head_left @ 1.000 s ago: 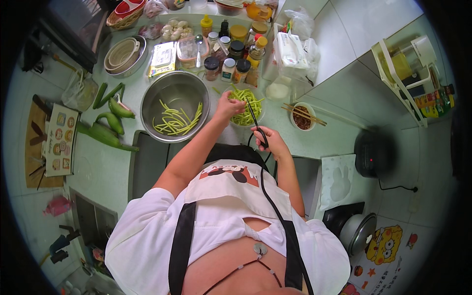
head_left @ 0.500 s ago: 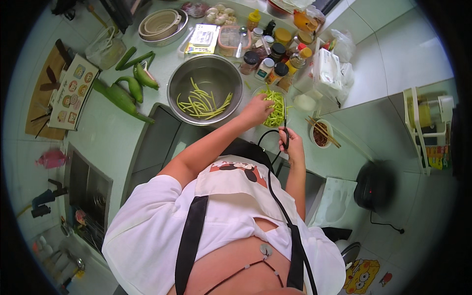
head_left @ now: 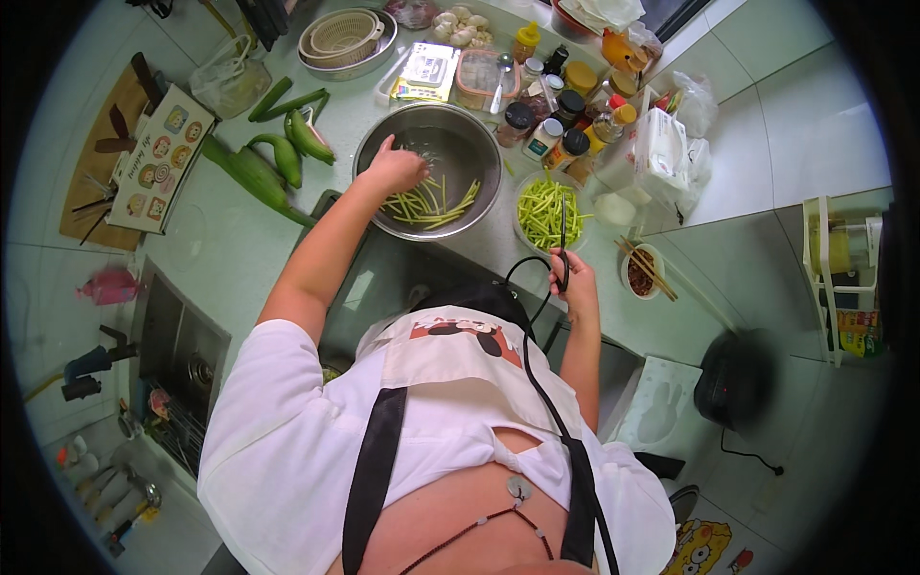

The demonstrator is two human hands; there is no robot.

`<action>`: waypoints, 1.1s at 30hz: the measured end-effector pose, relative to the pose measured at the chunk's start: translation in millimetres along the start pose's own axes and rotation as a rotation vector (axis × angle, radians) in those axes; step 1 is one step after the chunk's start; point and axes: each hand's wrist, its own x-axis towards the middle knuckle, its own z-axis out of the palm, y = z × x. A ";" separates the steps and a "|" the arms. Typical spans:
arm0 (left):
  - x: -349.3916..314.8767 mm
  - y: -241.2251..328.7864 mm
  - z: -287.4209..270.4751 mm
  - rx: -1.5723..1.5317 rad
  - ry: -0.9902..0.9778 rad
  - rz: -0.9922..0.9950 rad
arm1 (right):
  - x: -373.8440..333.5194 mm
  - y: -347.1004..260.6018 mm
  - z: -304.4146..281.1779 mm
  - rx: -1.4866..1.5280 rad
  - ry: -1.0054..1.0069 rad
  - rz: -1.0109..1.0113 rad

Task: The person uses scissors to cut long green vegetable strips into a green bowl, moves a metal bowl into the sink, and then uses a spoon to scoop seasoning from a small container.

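Observation:
My left hand [head_left: 395,171] is over the left part of a round metal bowl [head_left: 491,182], thumb apart from the other fingers and nothing visible in it. Water and long green stems [head_left: 431,206], like garlic shoots or thin beans, lie in this bowl. Black-handled scissors [head_left: 563,230] are gripped in my right hand [head_left: 575,280], blades pointing away from me. The blades stand over a clear bowl heaped with short cut green pieces [head_left: 541,206]. My fingertips are slightly blurred over the metal bowl.
Green gourds or large pods [head_left: 278,158] lie left of the bowl. Jars and bottles [head_left: 565,125] crowd the back right. A small bowl of dark red food [head_left: 640,273] with chopsticks [head_left: 647,268] stands at right. The sink [head_left: 177,355] is far left.
My left hand has moved left from the cut pieces to the metal bowl. My right hand keeps the scissors in nearly the same place. The whole view has shifted slightly.

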 end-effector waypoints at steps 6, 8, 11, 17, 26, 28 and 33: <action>-23.4 3.3 15.3 -0.117 -0.288 0.040 | -1.8 -2.9 10.3 0.039 -0.014 0.007; -27.2 6.4 24.7 -0.135 -0.316 0.077 | -1.4 -3.6 12.6 0.049 -0.016 0.009; -25.7 18.2 32.5 -0.162 -0.276 0.063 | -0.9 -3.9 15.4 0.051 -0.017 0.006; -15.2 26.5 37.3 -0.339 -0.042 -0.019 | 1.4 -1.6 9.2 0.033 0.012 -0.003; -11.0 11.2 8.8 -0.982 0.153 -0.098 | 0.2 -2.8 2.6 0.049 0.012 -0.013; -13.1 10.9 9.3 -1.022 0.199 -0.102 | 1.8 -1.9 0.7 0.041 0.013 -0.015; -14.5 9.2 12.6 -1.195 0.206 -0.140 | -1.4 -7.7 -0.1 0.066 0.010 -0.011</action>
